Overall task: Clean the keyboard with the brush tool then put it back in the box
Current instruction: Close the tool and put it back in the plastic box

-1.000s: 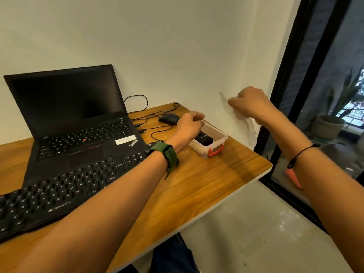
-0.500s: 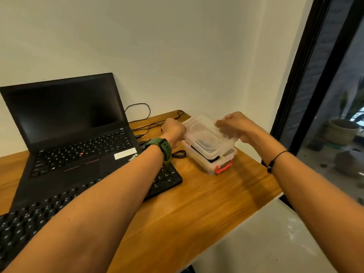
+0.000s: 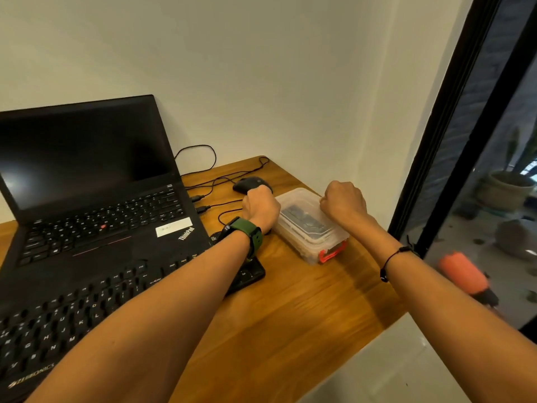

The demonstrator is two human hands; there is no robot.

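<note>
At the far left an open black laptop point(image 3: 87, 181) sits on the wooden bench point(image 3: 290, 315), its screen dark. In front of it lies the black keyboard point(image 3: 58, 324), running off the lower left edge and partly hidden under the left forearm. Black cables point(image 3: 220, 181) trail behind toward the wall, and a dark mouse point(image 3: 251, 184) rests just past the left hand point(image 3: 261, 209). That hand, with a green watch point(image 3: 247, 232) on its wrist, is curled at the left edge of the clear plastic box point(image 3: 311, 228); whether its fingers grip the lid cannot be told. The box stands on the bench with its lid on, a red latch point(image 3: 331, 253) at its near end, and a dark thing, apparently the brush tool point(image 3: 302, 218), shows blurred through the lid. The right hand point(image 3: 343, 203) is curled into a fist at the box's far right edge, touching it.
</note>
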